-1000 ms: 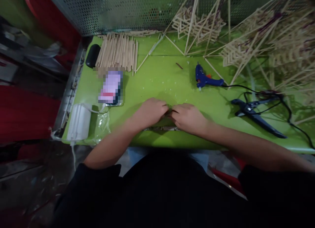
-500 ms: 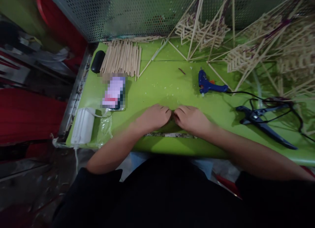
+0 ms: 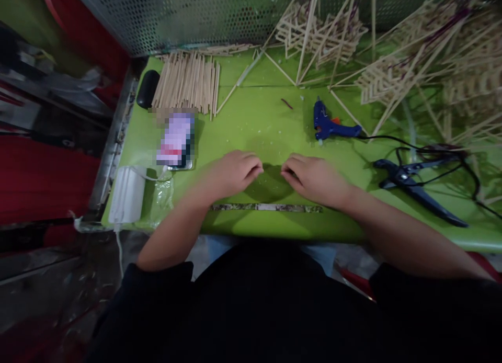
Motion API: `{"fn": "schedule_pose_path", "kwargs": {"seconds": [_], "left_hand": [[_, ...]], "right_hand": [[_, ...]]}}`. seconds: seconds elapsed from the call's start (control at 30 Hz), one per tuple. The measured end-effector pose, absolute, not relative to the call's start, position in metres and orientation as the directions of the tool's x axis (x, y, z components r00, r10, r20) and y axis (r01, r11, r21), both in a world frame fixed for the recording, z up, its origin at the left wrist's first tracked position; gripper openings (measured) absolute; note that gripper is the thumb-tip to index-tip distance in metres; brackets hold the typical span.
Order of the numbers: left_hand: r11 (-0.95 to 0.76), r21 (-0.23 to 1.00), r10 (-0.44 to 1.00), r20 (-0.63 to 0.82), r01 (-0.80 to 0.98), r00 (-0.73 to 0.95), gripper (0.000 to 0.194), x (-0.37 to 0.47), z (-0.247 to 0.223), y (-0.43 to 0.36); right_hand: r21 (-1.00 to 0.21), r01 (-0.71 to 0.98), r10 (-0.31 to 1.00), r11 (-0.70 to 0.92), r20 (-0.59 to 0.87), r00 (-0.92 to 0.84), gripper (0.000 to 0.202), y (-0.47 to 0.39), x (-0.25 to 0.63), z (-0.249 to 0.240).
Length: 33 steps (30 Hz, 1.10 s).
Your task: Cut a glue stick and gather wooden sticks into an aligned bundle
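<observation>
My left hand (image 3: 231,172) and my right hand (image 3: 314,177) rest knuckles-up on the green table (image 3: 254,122), a small gap between them. Both have curled fingers; whether anything thin is pinched in them is too small to tell. A long flat stick (image 3: 266,208) lies on the table just in front of my wrists, near the front edge.
A pile of wooden sticks (image 3: 188,83) and a black case (image 3: 147,88) lie at the back left, a phone (image 3: 176,140) and a white face mask (image 3: 127,193) at left. A blue glue gun (image 3: 331,125) and blue cutters (image 3: 419,188) lie right. Stick frameworks (image 3: 411,65) fill the back right.
My hands, pressed together at the fingertips before, have drawn apart sideways. The long flat stick below my wrists is now uncovered.
</observation>
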<state>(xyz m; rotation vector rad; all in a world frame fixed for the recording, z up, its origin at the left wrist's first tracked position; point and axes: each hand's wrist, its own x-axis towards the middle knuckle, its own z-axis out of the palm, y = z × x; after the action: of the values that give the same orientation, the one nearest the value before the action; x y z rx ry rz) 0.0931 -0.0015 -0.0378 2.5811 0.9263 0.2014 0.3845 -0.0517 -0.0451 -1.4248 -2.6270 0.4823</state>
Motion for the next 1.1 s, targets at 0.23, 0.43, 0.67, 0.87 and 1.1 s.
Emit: {"fn": "schedule_pose_path", "kwargs": {"seconds": [0.23,0.43,0.67,0.87,1.1], "left_hand": [[-0.774,0.379,0.531,-0.05,0.508,0.846,0.024,0.105,-0.043,-0.01],[-0.799,0.286,0.535,-0.062,0.529,0.843,0.018,0.115,-0.044,-0.012],[-0.831,0.184,0.521,-0.075,0.526,0.85,0.026,0.123,-0.043,-0.016],[-0.857,0.093,0.494,-0.137,0.508,0.859,0.029,0.131,-0.039,-0.021],[-0.772,0.278,0.581,-0.059,0.572,0.812,0.03,0.1,-0.038,-0.011]], "right_hand": [[-0.257,0.751,0.755,0.609,-0.105,-0.648,0.033,-0.054,0.38,-0.046],[-0.221,0.727,0.73,0.65,-0.086,-0.678,0.033,-0.056,0.379,-0.046],[-0.194,0.71,0.714,0.677,-0.06,-0.697,0.036,-0.057,0.38,-0.042],[-0.199,0.744,0.745,0.638,-0.087,-0.662,0.037,-0.052,0.385,-0.037],[-0.227,0.835,0.858,0.501,-0.001,-0.514,0.039,-0.04,0.399,-0.042]]}}
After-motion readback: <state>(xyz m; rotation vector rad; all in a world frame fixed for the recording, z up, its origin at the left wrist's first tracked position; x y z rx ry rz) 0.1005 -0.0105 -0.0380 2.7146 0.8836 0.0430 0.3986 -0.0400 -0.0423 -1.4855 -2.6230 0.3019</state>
